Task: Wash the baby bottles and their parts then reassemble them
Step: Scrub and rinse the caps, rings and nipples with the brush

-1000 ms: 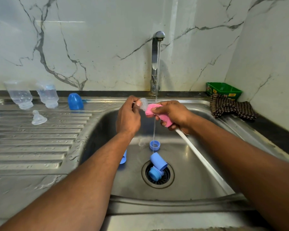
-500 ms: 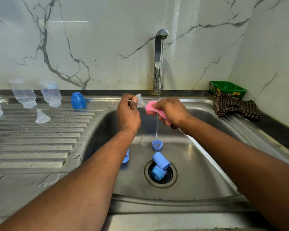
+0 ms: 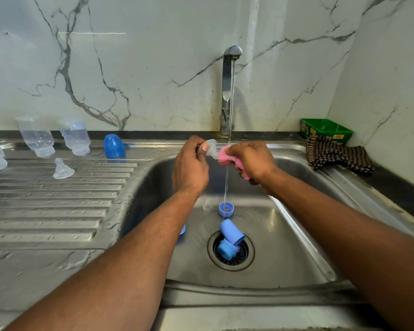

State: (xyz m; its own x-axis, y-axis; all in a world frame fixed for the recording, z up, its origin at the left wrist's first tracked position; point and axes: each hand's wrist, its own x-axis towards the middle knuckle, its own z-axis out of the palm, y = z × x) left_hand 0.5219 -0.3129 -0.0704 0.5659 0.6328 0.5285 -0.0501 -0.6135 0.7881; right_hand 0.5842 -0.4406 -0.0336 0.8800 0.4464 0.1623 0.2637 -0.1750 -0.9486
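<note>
over the sink (image 3: 296, 235), the left hand (image 3: 190, 168) pinches a clear teat (image 3: 211, 149) while the right hand (image 3: 251, 161) grips a pink sponge (image 3: 223, 156), now pressed against the teat under the tap stream (image 3: 230, 111); scrubbing continues

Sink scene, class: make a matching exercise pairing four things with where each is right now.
Things:
1. pink sponge
2. clear teat
3. dark blue cap
4. checked cloth

Places:
A. upright on the draining board
B. on the counter right of the sink
C. gripped by the right hand
D. pinched by the left hand

Pairs: 1-C, 2-D, 3-A, 4-B
</note>
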